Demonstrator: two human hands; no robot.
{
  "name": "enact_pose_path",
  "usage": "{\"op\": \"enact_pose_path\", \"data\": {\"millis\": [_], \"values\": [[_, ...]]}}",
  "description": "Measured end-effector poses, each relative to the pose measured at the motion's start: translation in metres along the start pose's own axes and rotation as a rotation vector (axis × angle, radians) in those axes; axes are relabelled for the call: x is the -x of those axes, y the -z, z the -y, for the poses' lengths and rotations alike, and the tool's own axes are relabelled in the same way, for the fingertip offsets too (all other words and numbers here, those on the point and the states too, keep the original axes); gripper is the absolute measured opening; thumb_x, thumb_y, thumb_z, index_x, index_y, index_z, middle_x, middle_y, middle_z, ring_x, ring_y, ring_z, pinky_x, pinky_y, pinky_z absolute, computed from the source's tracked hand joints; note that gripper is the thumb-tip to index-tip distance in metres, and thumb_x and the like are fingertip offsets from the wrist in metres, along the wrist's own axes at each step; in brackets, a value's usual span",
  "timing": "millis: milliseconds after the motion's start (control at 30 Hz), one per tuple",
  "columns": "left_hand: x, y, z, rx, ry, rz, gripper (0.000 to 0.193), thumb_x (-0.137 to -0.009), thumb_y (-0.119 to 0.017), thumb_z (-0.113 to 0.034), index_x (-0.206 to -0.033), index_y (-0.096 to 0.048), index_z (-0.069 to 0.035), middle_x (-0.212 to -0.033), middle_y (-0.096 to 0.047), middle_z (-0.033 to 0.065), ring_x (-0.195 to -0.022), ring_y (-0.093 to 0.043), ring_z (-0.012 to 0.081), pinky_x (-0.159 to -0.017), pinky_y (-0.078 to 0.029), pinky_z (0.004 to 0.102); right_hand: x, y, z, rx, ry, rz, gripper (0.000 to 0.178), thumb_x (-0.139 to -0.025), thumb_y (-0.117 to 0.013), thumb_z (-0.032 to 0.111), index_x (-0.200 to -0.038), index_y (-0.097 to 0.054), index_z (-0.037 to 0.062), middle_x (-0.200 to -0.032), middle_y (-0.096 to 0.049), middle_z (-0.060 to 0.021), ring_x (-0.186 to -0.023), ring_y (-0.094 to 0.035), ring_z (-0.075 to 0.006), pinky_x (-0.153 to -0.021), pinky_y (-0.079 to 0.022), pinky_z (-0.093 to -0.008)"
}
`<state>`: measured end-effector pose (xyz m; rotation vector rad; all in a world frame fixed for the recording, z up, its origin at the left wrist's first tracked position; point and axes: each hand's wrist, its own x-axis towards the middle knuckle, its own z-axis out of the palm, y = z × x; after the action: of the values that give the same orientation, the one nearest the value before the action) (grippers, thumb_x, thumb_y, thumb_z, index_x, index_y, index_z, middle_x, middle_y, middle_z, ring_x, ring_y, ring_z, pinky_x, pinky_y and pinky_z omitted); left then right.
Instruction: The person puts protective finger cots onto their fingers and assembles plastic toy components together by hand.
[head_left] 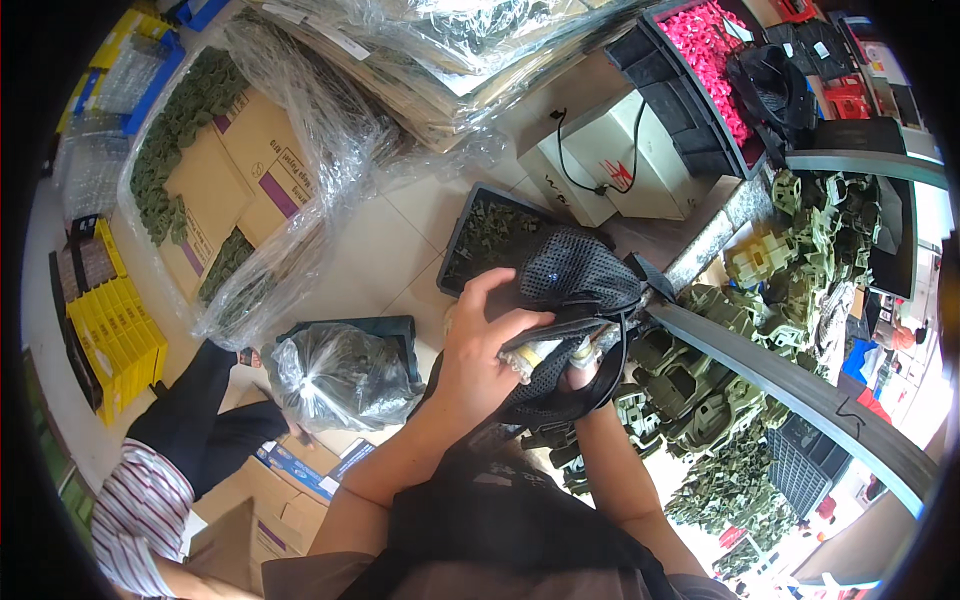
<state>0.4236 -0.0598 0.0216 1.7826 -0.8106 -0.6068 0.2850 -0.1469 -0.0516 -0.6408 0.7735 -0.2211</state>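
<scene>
A black mesh bag (575, 270) with a dark cord hangs in front of me beside a grey metal rail (790, 375). My left hand (470, 355) is closed on the near left edge of its opening, with index and middle fingers bent over the fabric. A cream-coloured piece or finger wrapping (530, 357) shows by its lower fingers; I cannot tell which. My right hand (580, 376) reaches into the opening, with something pale around a fingertip. The mesh hides most of its fingers, so its grip is unclear.
Olive-green plastic parts (690, 375) are heaped to the right. A black tray (465, 250) of small green parts lies beyond the bag. A black bin (680, 110) holds pink parts. Left stand a plastic-lined carton (240, 160) and a filled clear bag (340, 370). A person in stripes (150, 500) sits lower left.
</scene>
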Motion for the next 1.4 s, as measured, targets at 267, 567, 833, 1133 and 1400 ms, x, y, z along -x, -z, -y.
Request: {"op": "enact_pose_path", "data": {"millis": [267, 567, 833, 1133, 1400], "values": [[-0.005, 0.003, 0.006, 0.017, 0.014, 0.000, 0.025, -0.063, -0.066, -0.006, -0.088, -0.064, -0.006, -0.114, -0.043, 0.0137, -0.099, -0.050, 0.0280, -0.088, -0.036, 0.0352, 0.000, -0.004, 0.002, 0.026, 0.023, -0.009, 0.047, -0.082, -0.052, 0.036, -0.113, -0.044, 0.0016, -0.107, -0.052, -0.0089, -0.096, -0.052, -0.0210, -0.085, -0.042, -0.0328], [-0.022, -0.015, 0.066, 0.777, 0.449, -0.048, 0.040, -0.078, -0.053, -0.009, -0.117, -0.046, -0.013, -0.115, -0.047, 0.0071, -0.106, -0.046, 0.0198, -0.089, -0.037, 0.0303, -0.017, 0.004, -0.001, 0.218, 0.127, -0.050, 0.035, -0.089, -0.040, 0.022, -0.117, -0.043, 0.0003, -0.113, -0.049, -0.0096, -0.102, -0.048, -0.0187, -0.090, -0.037, -0.0306], [0.020, -0.048, 0.152, 1.210, 0.997, 0.181, 0.051, -0.084, -0.049, -0.028, -0.130, -0.028, -0.017, -0.124, -0.042, 0.0062, -0.113, -0.041, 0.0170, -0.089, -0.039, 0.0323, -0.040, 0.061, -0.060, 0.477, 0.161, -0.106, 0.039, -0.086, -0.042, 0.008, -0.124, -0.034, 0.0045, -0.108, -0.050, -0.0086, -0.098, -0.049, -0.0189, -0.086, -0.038, -0.0286], [-0.007, -0.047, 0.134, 0.440, 0.637, 0.017, 0.040, -0.088, -0.041, -0.021, -0.125, -0.038, -0.009, -0.121, -0.044, 0.0091, -0.110, -0.042, 0.0178, -0.092, -0.032, 0.0273, -0.044, 0.045, -0.021, -0.107, -0.371, -0.479, 0.036, -0.084, -0.047, 0.021, -0.119, -0.042, 0.0150, -0.106, -0.050, -0.0048, -0.085, -0.050, -0.0179, -0.069, -0.039, -0.0251], [-0.033, -0.118, 0.250, 0.289, 0.742, 0.239, 0.040, -0.088, -0.037, -0.025, -0.128, -0.034, -0.017, -0.116, -0.047, 0.0095, -0.102, -0.046, 0.0222, -0.084, -0.038, 0.0401, 0.057, 0.003, -0.011, -0.373, -0.018, -0.184, 0.051, -0.078, -0.056, 0.038, -0.118, -0.042, 0.0090, -0.123, -0.043, -0.0073, -0.112, -0.041, -0.0287, -0.098, -0.025, -0.0444]]}}
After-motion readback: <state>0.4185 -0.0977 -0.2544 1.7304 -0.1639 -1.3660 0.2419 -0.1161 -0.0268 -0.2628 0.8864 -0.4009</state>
